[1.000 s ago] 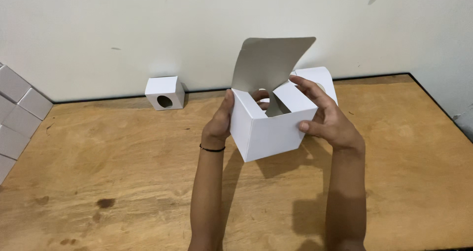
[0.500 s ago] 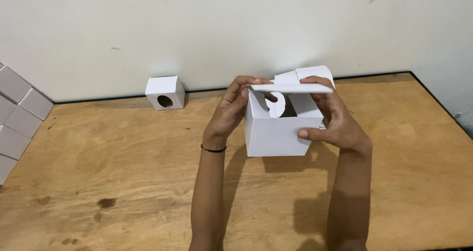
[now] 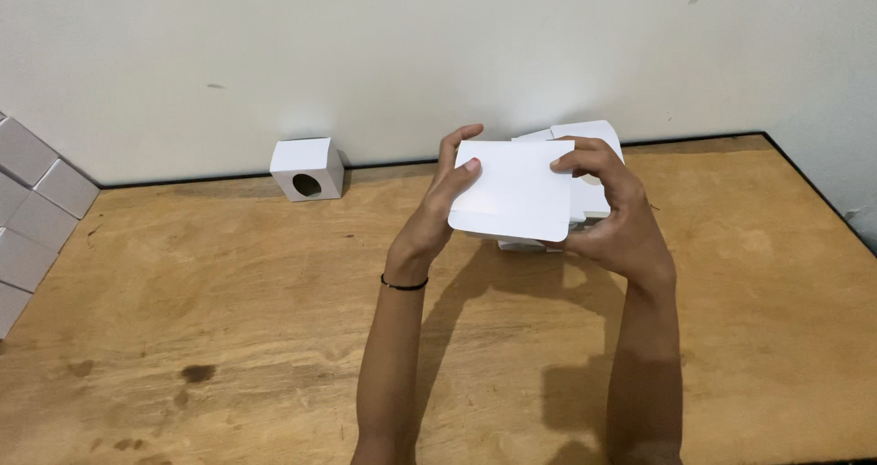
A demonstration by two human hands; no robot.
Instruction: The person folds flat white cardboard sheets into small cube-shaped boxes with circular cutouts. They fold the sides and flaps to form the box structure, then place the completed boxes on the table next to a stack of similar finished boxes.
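Grip: both of your hands are closed on 1 white cardboard box (image 3: pixel 523 195), held up off the wooden table (image 3: pixel 274 310) at mid-scene, toward the far side.
Left hand (image 3: pixel 437 211): you clamp the box's left side, thumb along the near-left edge of the lid flap (image 3: pixel 512 189), fingers curled over its far edge. That hold looks meant to steady the box while the flap is pressed flat.
Right hand (image 3: pixel 614 216): you cup the box's right side from below, with your fingertips hooked over the flap's far-right corner, so the flap lies tipped toward you.
Box position: tilted, the flap facing the camera and hiding most of the body; only a strip of the right wall shows past the flap. Whether the flap's tab is tucked in cannot be told.
Wrist: 1 thin dark band (image 3: pixel 404 285) sits on your left wrist.
Finished box (image 3: pixel 307 168): 1 small white cube with a round hole in its face stands far left against the wall (image 3: pixel 365 54), well apart from your hands.
Stack: grey-white boxes (image 3: pixel 27 209) are piled at the left edge, out of reach of either hand.
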